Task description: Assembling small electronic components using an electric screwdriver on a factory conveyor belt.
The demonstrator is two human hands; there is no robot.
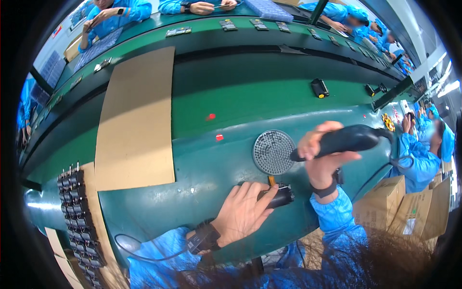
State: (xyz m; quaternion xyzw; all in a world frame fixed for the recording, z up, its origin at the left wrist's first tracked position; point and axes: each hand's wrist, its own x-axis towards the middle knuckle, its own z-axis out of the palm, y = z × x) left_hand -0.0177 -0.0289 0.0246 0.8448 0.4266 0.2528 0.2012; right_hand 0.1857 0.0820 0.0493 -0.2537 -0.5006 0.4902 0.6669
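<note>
We are pinning a small black cylindrical part (280, 196) to the green bench (202, 164) under our left hand (243, 212), its grip closed on it. Just above, our right hand (323, 159) is grasping a black electric screwdriver (344, 140), tip beside a round screw tray (273, 151). The part could roll if our grip slackens.

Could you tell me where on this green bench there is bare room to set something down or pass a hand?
Bare green surface lies between the cardboard sheet and the round mesh dish. It is crowded near that dish, where the left hand holds a small black part and the right hand a black power screwdriver, and at the rows of black parts left.
</note>
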